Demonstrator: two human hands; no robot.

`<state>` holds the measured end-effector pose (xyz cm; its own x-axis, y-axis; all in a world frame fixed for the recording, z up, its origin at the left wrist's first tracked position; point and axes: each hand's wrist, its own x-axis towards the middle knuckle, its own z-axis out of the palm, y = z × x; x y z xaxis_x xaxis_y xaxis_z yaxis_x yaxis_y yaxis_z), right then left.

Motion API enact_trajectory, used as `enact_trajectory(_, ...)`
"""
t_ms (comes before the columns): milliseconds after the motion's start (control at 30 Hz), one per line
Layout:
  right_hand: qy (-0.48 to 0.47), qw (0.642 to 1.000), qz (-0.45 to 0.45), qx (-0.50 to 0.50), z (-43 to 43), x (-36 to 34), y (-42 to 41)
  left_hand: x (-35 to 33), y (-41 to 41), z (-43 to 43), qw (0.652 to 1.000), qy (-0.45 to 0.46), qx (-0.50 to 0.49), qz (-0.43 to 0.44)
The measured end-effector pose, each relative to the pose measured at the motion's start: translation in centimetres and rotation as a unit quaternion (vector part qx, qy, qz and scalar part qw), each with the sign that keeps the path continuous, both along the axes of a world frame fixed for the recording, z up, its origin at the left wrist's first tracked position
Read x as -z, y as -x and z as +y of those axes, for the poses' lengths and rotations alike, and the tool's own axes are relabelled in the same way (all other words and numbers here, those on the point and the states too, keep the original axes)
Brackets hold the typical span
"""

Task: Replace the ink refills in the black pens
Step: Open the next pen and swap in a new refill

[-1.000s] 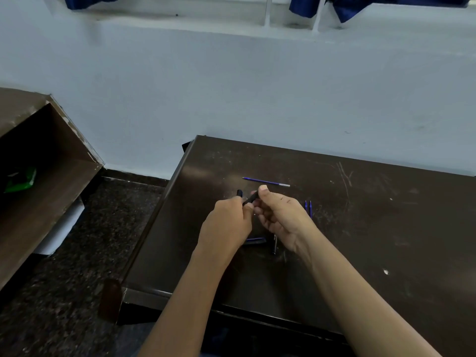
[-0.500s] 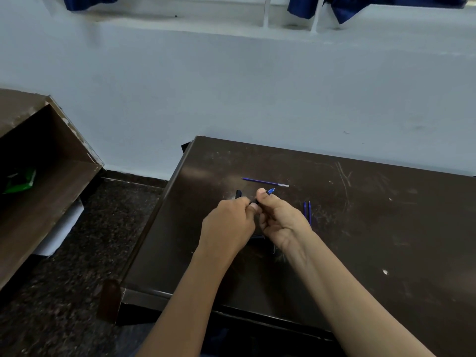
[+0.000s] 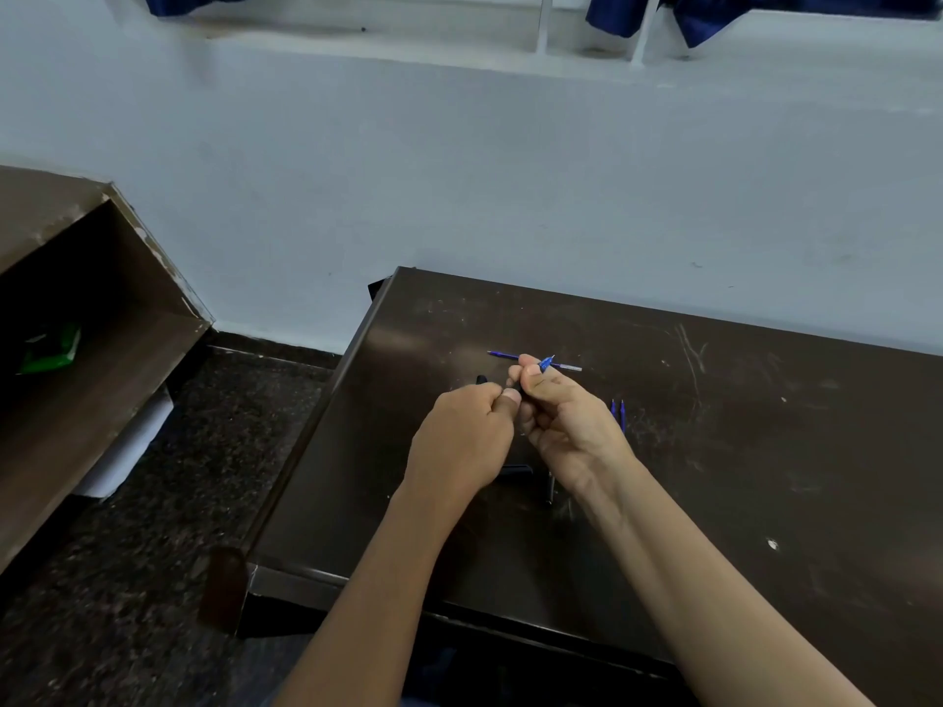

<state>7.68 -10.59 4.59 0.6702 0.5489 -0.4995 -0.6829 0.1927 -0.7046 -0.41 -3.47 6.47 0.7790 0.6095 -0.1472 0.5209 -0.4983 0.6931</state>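
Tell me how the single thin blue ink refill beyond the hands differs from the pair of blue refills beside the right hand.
The single thin blue ink refill lies crosswise, left to right; the pair of blue refills points away from the person. The single one shows a pale right end; the pair lies side by side, partly hidden behind the right hand. All rest on the dark brown table.

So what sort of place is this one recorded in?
Probably a classroom or a similar plain study room: a scratched dark desk, a second desk with an open shelf on the left, and a pale painted wall with a window ledge and blue cloth hanging above.
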Motion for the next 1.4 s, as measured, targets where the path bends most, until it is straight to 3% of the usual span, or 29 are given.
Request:
enact_trajectory(167,-0.036,0.998,-0.034,-0.025,-0.1,-0.6,-0.1,-0.4,-0.1,0.1,0.993,0.114,-0.009,-0.033)
enact_trajectory(333,-0.070,0.992,-0.091,-0.053,-0.4,-1.0,-0.4,-0.9,-0.2,0.5,0.962,0.270,-0.006,-0.049)
enact_trajectory(467,-0.092,0.982,-0.142,-0.086,-0.8,-1.6,-0.8,-1.1,0.0,1.0,0.916,0.398,0.022,-0.049)
enact_trajectory(600,-0.153,0.973,-0.131,-0.108,-1.0,-2.0,-0.9,-1.6,0.1,1.2,0.860,0.505,0.029,-0.070)
enact_trajectory(633,-0.162,0.973,-0.126,-0.109,-1.0,-2.0,-0.9,-1.7,0.1,1.1,0.864,0.498,0.023,-0.075)
enact_trajectory(667,-0.158,0.974,-0.121,-0.104,-0.8,-1.9,-0.9,-1.6,0.0,0.9,0.893,0.443,0.015,-0.076)
enact_trajectory(733,-0.119,0.984,-0.105,-0.078,-0.4,-1.5,-0.6,-0.9,0.0,0.5,0.981,0.180,-0.010,-0.068)
enact_trajectory(767,-0.090,0.989,-0.098,-0.064,-0.2,-1.2,-0.4,-0.4,0.1,0.3,0.997,0.023,-0.019,-0.067)
enact_trajectory(800,-0.060,0.993,-0.090,-0.052,0.0,-0.9,-0.2,-0.3,0.3,0.1,0.993,-0.094,-0.023,-0.063)
enact_trajectory(867,-0.013,0.997,-0.069,-0.035,0.2,-0.7,0.1,-0.3,0.8,0.1,0.982,-0.182,-0.024,-0.054)
enact_trajectory(1033,0.040,0.997,-0.067,-0.004,0.3,-0.8,-0.1,0.2,0.7,0.4,0.977,-0.199,-0.006,-0.073)
enact_trajectory(1400,-0.024,0.997,-0.064,-0.034,-0.2,-1.5,0.0,-0.7,0.4,0.4,0.994,0.072,-0.012,-0.077)
